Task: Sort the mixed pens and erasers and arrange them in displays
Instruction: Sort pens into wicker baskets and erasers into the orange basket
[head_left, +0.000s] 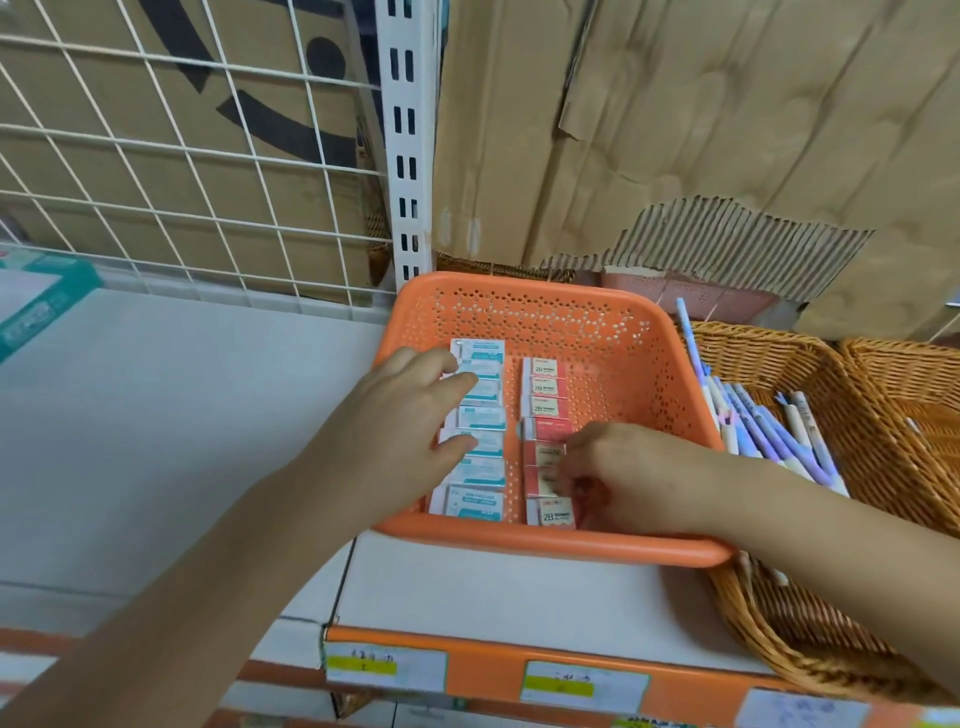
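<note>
The orange plastic basket (545, 548) sat on the white shelf (182, 415), with two neat columns of erasers inside it. The teal-and-white erasers (480, 418) ran down the left side and the pink 2B erasers (545, 387) lay just beside them. The person's left hand (400, 415) lay spread, its straight fingers and thumb resting against the teal column. The right hand (628, 478) was curled inside the basket near the front, its fingertips pinching one pink eraser (540, 480) in that column, though they looked blurred. To the right, touching the orange basket, a wicker basket (831, 597) held the pastel pens (763, 426).
</note>
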